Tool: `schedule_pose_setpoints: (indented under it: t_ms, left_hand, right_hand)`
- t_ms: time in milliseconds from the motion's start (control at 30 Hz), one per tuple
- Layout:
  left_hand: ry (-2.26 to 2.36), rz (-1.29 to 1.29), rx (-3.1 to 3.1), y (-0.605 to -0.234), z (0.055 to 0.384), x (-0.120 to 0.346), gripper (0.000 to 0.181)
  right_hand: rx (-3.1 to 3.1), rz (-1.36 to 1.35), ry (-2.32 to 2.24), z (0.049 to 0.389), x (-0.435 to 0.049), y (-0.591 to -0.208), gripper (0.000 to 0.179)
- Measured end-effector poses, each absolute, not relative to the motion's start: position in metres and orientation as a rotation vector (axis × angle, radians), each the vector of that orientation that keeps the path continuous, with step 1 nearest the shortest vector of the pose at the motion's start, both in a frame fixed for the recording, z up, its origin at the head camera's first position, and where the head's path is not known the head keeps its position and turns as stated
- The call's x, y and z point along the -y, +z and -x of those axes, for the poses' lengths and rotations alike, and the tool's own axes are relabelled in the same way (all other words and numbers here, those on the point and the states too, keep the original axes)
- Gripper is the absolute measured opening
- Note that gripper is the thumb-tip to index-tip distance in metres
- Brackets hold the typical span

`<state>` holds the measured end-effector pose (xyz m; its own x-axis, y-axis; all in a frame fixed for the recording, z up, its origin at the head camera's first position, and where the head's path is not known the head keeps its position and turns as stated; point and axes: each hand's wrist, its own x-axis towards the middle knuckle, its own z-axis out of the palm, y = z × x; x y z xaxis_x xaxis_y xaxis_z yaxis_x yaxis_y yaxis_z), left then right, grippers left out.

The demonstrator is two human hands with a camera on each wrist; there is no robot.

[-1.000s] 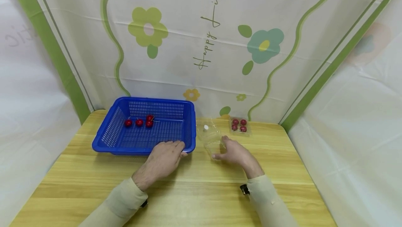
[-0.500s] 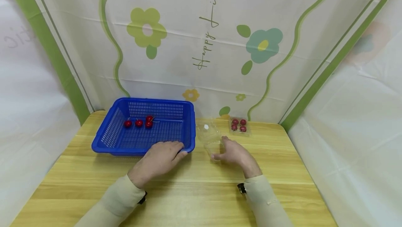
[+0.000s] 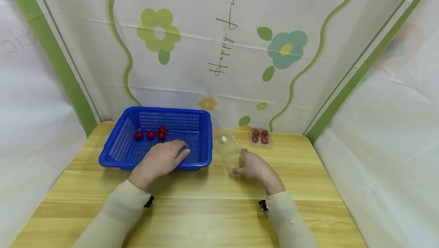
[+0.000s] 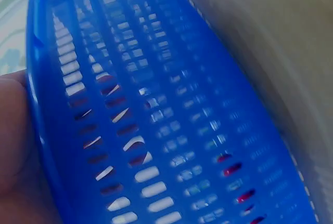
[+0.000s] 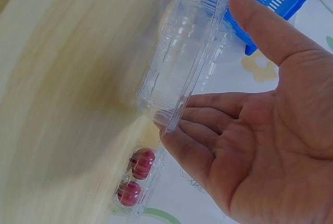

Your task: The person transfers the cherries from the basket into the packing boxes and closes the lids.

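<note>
My left hand [image 3: 159,160] is over the front rim of the blue plastic basket [image 3: 207,126], fingers loosely bent above its inside, holding nothing. Several red cherries [image 3: 150,134], some with stems, lie at the basket's left and middle, beyond my fingers. To the right of the basket, my right hand [image 3: 255,168] holds an opened clear plastic clamshell box [image 3: 228,147] at its near part. In the right wrist view the thumb is at one end of the box [image 5: 179,52] and the fingertips at the other. No fruit shows in it.
Behind the right hand, a closed clear box of cherries [image 3: 260,136] stands near the back edge of the wooden table [image 3: 212,217]. A printed fabric curtain [image 3: 192,72] rises behind the table, with white sheets at both sides.
My left hand has lifted off the basket's front right rim and moved left and forward over its inside. The right hand stays on the clear box.
</note>
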<state>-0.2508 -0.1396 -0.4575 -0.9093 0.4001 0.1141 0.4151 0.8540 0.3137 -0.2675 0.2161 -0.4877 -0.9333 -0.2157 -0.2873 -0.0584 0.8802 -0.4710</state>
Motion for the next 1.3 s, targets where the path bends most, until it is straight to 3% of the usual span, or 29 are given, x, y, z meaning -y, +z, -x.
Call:
schedule_pose_setpoints:
  t_ms: [667,933,1033,1300]
  left_hand:
    - [-0.375,0.474,3.178,-0.466,0.298,0.183,0.057]
    - [-0.376,0.439,3.255,-0.542,0.362,0.221,0.072]
    - [-0.345,0.43,3.297,-0.555,0.375,0.228,0.075]
    - [-0.255,0.45,3.275,-0.488,0.332,0.202,0.061]
  right_hand:
    - [-2.717,0.197,-0.673,0.268,-0.215,-0.489,0.111]
    - [-2.723,0.204,-0.671,0.268,-0.217,-0.489,0.11]
    - [-2.723,0.21,-0.668,0.268,-0.217,-0.489,0.11]
    - [-2.744,0.204,-0.64,0.268,-0.215,-0.49,0.109]
